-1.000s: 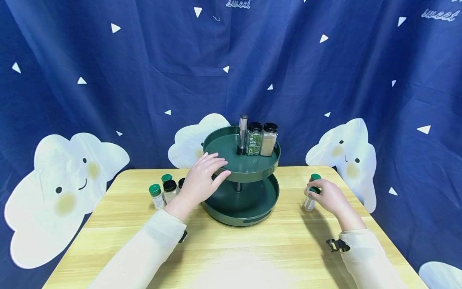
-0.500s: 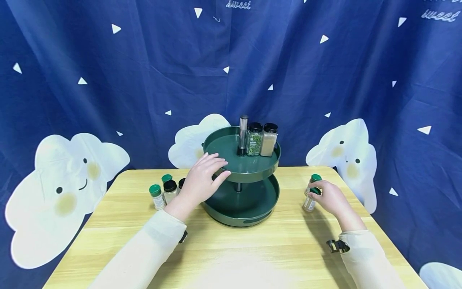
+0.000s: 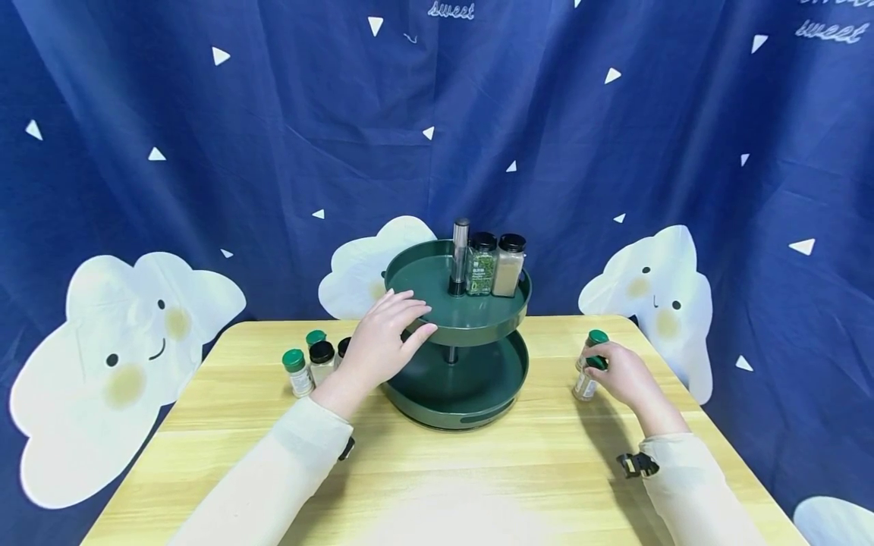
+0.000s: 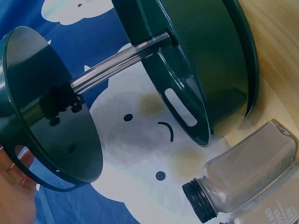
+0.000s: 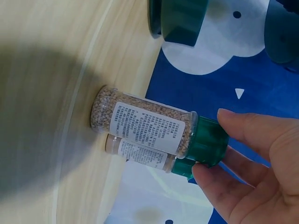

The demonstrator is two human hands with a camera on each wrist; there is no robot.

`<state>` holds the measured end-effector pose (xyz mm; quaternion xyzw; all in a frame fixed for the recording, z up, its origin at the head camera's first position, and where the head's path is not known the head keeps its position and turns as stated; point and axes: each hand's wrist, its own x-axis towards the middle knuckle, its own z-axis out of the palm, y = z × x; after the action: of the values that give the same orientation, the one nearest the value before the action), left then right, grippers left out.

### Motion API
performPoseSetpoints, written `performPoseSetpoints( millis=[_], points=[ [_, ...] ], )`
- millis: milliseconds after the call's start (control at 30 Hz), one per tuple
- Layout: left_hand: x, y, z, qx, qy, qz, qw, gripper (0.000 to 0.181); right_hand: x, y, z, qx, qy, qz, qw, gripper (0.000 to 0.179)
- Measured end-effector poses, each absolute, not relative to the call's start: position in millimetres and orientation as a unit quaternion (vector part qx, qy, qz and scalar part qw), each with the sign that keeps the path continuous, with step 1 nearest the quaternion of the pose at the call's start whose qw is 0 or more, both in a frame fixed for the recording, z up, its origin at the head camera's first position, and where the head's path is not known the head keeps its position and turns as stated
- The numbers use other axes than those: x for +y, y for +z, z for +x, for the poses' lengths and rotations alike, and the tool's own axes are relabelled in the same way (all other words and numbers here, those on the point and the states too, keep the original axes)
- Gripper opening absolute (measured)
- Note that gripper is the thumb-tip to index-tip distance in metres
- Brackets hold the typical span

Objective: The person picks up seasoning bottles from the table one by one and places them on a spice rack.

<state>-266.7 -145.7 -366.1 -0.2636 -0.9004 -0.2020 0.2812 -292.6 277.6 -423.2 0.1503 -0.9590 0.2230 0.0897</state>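
Note:
At the right of the table, my right hand point(image 3: 628, 371) pinches the green cap of a spice jar point(image 5: 145, 122) between thumb and fingers. The jar stands upright, filled with small tan grains behind a white printed label. Close behind it is a second green-capped jar point(image 5: 142, 154). My left hand point(image 3: 381, 339) has its fingers extended at the left rim of the dark green two-tier turntable rack point(image 3: 471, 334); the left wrist view shows fingertips by the upper tray's handle slot. On that upper tray stand a black-capped jar of green herbs point(image 3: 481, 265) and one of beige powder point(image 3: 508, 267).
Left of the rack, partly behind my left forearm, several jars stand together, among them a green-capped jar point(image 3: 297, 373) and a black-capped jar point(image 3: 322, 361). A wooden table point(image 3: 437, 470) carries everything, with a blue cloud-patterned curtain point(image 3: 273, 152) behind its far edge.

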Motion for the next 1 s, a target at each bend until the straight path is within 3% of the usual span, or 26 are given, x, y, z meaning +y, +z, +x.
performPoseSetpoints(
  millis=[1000],
  points=[
    [-145.5, -365.9, -266.4, -0.901, -0.203, -0.262, 0.280, 0.044, 279.2, -426.1, -293.1, -0.958, 0.217, 0.163, 0.094, 0.029]
  ],
)
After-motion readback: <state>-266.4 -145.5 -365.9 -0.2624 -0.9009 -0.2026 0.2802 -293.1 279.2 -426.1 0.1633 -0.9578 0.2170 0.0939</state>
